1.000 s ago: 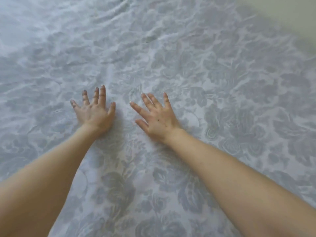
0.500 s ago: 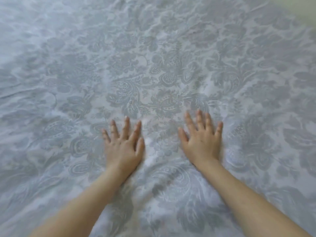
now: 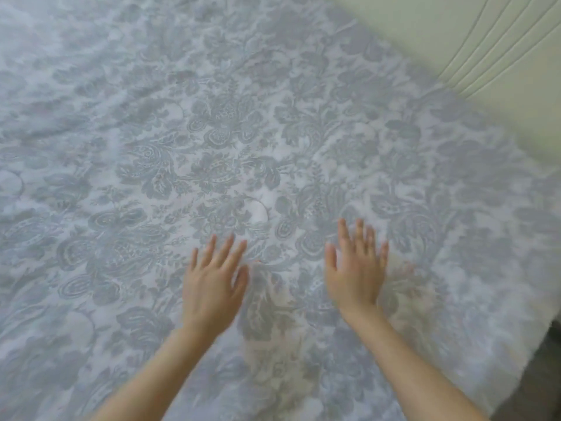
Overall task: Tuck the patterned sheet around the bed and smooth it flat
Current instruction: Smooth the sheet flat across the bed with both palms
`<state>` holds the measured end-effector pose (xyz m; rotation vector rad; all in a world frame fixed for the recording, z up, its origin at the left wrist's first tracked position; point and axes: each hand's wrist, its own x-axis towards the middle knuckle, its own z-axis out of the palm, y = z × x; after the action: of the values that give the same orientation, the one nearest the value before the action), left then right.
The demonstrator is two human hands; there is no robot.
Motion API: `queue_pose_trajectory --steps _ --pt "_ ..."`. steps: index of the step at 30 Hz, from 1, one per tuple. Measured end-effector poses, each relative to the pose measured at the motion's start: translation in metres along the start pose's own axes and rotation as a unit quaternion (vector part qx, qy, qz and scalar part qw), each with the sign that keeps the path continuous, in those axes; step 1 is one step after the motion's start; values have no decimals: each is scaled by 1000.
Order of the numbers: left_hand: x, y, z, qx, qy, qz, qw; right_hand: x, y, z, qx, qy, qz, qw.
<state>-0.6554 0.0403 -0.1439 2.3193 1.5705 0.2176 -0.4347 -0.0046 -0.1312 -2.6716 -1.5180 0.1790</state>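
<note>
The patterned sheet [image 3: 230,153] is pressed by flat left hand [image 3: 212,287] and right hand [image 3: 356,275], nothing grasped; fresh wrinkles could be pushed up by uneven strokes.

we see the sheet [image 3: 230,165]: whitish ground, grey-blue print | we read its pattern as large flowers, curling leaves and paisley shapes, repeated all over | we see the panel [image 3: 485,47] at upper right: plain cream, crossed by thin slanting lines | we see the floor strip [image 3: 543,375] at lower right: dark brownish grey
</note>
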Motion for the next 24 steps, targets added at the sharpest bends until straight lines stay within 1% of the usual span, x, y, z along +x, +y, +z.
queue_pose_trajectory --steps 2,4,5,6,7,8,10,13,15,17,18,21,22,23,24 --pt "39 -7 -8 32 5 -83 996 40 -49 1 11 -16 -128 992" --pt "74 1 -3 73 -9 -111 991 78 -74 10 -16 -50 -226 973" --pt "91 9 2 85 -17 -114 990 98 -71 15 -55 -67 -265 960" --pt "109 21 10 91 -29 -116 989 118 -57 22 -94 -82 -284 951" --pt "127 35 22 94 -43 -115 988 137 -34 26 -113 -90 -278 950" --pt "144 55 36 98 -60 -108 988 154 -3 30 -113 -87 -250 958" --pt "165 108 72 123 -88 -64 986 176 74 32 -96 -51 -187 976" --pt "156 191 116 118 -87 29 989 160 173 26 -74 24 -120 990" --pt "133 230 131 101 -94 81 987 136 219 19 -70 30 -48 996" --pt "100 263 136 87 -112 126 982 112 254 7 -81 -3 18 997" --pt "80 282 138 76 -122 161 976 102 270 -2 -83 -22 49 995" --pt "26 334 141 35 -196 279 939 81 300 -35 -73 -76 142 984" --pt "23 342 138 19 -191 308 932 81 304 -44 -68 -84 157 982" --pt "31 345 136 8 -159 322 933 88 304 -53 -62 -71 152 984" --pt "46 346 132 8 -116 310 944 102 298 -61 -52 -44 116 991"
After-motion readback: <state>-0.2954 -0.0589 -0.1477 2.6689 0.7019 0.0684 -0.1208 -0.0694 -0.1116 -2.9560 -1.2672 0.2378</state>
